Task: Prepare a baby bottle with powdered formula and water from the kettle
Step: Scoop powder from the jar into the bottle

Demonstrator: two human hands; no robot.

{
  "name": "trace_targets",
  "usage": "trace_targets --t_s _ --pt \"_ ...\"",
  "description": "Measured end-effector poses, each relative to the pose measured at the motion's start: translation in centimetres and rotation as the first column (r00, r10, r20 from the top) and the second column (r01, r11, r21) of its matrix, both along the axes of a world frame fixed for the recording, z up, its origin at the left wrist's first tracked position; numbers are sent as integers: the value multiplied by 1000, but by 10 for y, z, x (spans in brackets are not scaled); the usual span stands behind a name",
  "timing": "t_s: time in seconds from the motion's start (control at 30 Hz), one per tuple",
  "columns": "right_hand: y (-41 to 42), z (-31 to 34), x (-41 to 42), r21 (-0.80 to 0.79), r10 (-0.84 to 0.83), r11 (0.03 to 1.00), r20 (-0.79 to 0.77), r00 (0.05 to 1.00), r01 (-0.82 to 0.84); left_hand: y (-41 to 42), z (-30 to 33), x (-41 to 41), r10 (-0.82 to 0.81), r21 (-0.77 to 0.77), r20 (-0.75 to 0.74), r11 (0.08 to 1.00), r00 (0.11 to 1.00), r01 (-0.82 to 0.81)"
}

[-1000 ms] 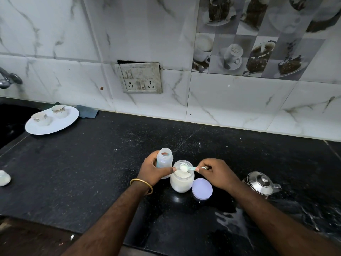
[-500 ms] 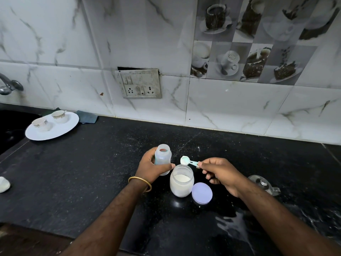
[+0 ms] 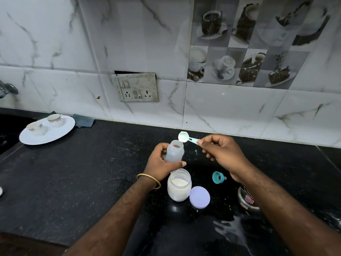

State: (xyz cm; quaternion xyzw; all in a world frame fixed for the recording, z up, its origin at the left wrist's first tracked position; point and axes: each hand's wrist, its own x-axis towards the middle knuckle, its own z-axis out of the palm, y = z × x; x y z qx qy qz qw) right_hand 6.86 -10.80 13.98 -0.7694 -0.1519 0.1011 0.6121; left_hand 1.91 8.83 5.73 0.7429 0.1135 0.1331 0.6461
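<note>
Right hand (image 3: 224, 156) pinches the tail of the scoop (image 3: 188, 138) between thumb and fingertips, other fingers curled under; the bowl points left and sits roughly level, so the white powder in it stays put. Left hand (image 3: 162, 164) is wrapped round the body of the baby bottle (image 3: 175, 151), thumb across the near side, holding it upright and open-mouthed, probably to steady a light, narrow target against the tip-in. The scoop bowl hangs just above and slightly right and far of the bottle mouth, not touching the rim, so my read is the dump has not started. The gap is small, but the mouth is narrow (a miss would add to the powder already dusting the worktop (image 3: 77, 182)). Just near of the bottle stands the formula jar (image 3: 179, 185), lid off, partly full, close enough for short scoop trips. Its lilac lid (image 3: 199, 197) lies flat against the jar's right side. The teal bottle collar (image 3: 218, 177) lies on the worktop right of the jar, below the right wrist, out of the pour path. The steel kettle (image 3: 247, 200) is at near right, mostly hidden by the right forearm, with a wet patch near of it. Far left: white plate (image 3: 60, 130) with two cups. Water step still looks pending; I cannot tell whether the bottle holds anything yet.
</note>
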Motion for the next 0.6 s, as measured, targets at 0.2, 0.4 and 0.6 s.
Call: trace_targets --t_s 0.2,0.4,0.6 --pt "1 1 0 -114 6 993 201 980 18 -5 -1 3 -19 7 -3 1000 1000 19" --pt "-4 1 -3 -200 22 978 413 911 67 -8 -2 6 -18 -13 -4 1000 1000 18" --pt "-6 -1 -12 -484 268 845 751 603 228 -11 -4 7 -24 -23 -1 999 1000 24"
